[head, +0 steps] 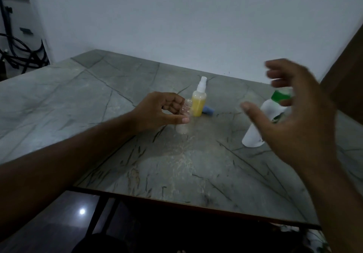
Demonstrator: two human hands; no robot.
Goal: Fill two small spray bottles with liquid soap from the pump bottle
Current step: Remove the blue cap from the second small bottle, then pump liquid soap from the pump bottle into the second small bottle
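Our right grip (290, 111) hangs spread in the air, fingers loosely fanned and blurred, holding nothing; it sits in front of the white pump bottle (259, 127), which stands on the tabletop (157, 170) with its green collar partly hidden behind our fingers. Whether any finger touches that bottle we cannot tell. Further in, our left grip (163, 111) pinches a clear, empty small spray bottle (184, 117) with no cap, thumb low on its side, curled fingers near its open neck, its base on or just above the grey stone-patterned surface. Just beyond it stands a second spray bottle (198, 100), full of yellow liquid and capped with a white sprayer. A blue item (208, 111) lies behind that, mostly hidden.
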